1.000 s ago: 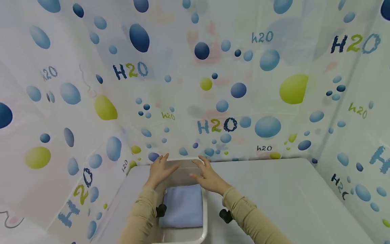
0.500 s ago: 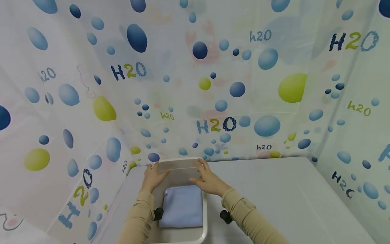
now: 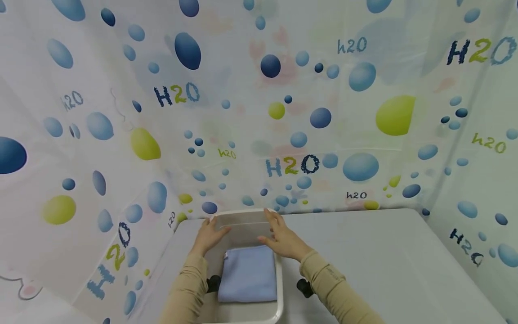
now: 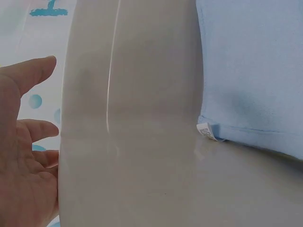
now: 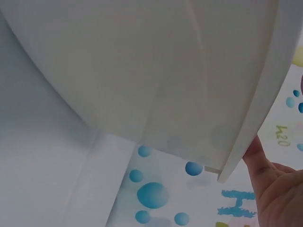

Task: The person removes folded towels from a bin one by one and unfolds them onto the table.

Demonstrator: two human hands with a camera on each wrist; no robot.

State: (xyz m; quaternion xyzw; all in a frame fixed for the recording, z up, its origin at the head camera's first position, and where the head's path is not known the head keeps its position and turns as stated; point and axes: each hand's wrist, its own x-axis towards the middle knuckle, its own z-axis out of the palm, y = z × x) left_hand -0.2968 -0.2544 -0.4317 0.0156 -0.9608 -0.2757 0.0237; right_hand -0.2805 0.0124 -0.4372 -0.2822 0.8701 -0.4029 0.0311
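Note:
A light grey plastic bin (image 3: 280, 288) stands on the white table, its far end near the patterned backdrop. Inside lies a folded light blue cloth (image 3: 248, 274); a small white tag (image 4: 206, 130) sticks out at one corner in the left wrist view. My left hand (image 3: 207, 236) is at the far left rim, fingers spread and loosely extended beside it. Over the far right corner my right hand (image 3: 286, 238) has its thumb apart from the fingers, with nothing gripped. In the right wrist view, part of that hand is hidden behind the rim (image 5: 258, 101).
The white table (image 3: 384, 265) stretches to the right of the bin. A backdrop with blue and green drops (image 3: 360, 166) closes off the back and both sides. Black wrist cameras (image 3: 213, 283) are strapped under the sleeves.
My left hand has come down and outward from above the bin to its left rim. The right hand has barely moved at the right rim. The cloth lies as before.

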